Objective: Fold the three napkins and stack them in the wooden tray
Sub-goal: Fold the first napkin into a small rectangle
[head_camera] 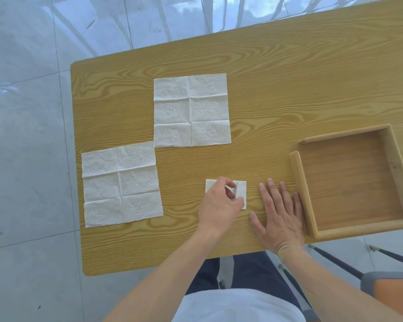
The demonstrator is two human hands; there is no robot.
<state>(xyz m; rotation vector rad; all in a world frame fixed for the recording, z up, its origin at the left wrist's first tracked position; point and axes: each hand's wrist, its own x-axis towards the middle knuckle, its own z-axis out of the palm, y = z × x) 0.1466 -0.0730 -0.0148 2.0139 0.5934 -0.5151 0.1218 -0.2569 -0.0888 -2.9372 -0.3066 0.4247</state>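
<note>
A small folded white napkin [242,189] lies near the table's front edge. My left hand [219,203] rests over it, thumb and fingers pinching its right part. My right hand [278,213] lies flat on the table, fingers spread, between the folded napkin and the wooden tray [299,177]; it holds nothing. The tray stands at the right, with nothing inside it. Two white napkins lie unfolded and creased: one [191,110] in the middle of the table, the other [122,184] at the front left.
The wooden table [289,77] ends at the left and front edges, with grey floor tiles beyond. A chair with an orange seat [391,289] stands at the lower right. My lap sits under the front edge.
</note>
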